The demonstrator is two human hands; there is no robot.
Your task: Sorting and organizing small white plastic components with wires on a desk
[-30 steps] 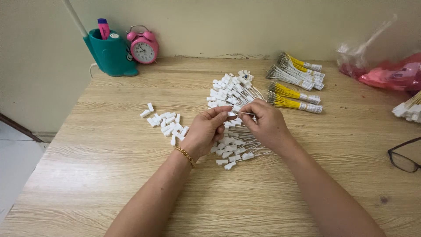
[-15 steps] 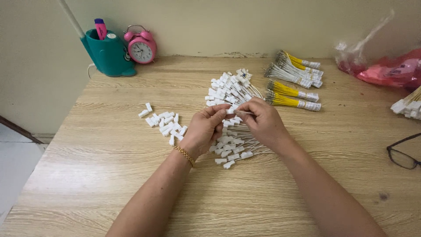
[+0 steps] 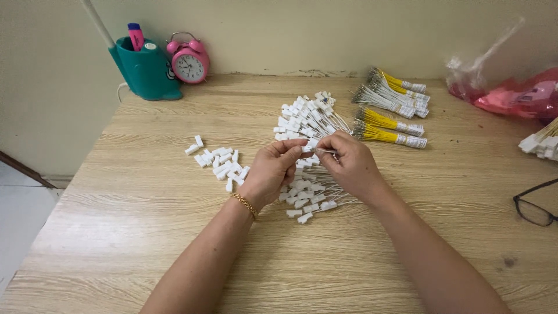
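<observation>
My left hand [image 3: 272,173] and my right hand [image 3: 350,164] meet over the middle of a wooden table [image 3: 145,232]. Between their fingertips they pinch one small white tag on a thin wire [image 3: 317,150]. Under and beyond the hands lies a heap of the same white tags with wires [image 3: 305,122], with more spread below the hands [image 3: 308,203]. A loose cluster of small white blocks [image 3: 221,164] lies just left of my left hand. My left wrist bears a gold bracelet.
Bundles of wires with yellow and white ends [image 3: 390,110] lie at the back right. A teal holder with a pink marker [image 3: 146,67] and a pink alarm clock [image 3: 188,61] stand at the back left. Pink plastic bags [image 3: 517,93], more white tags [image 3: 540,142] and black glasses [image 3: 535,206] are at the right.
Both hands stay together over the heap, working one tag; the fingers shift slightly. The view has barely moved.
</observation>
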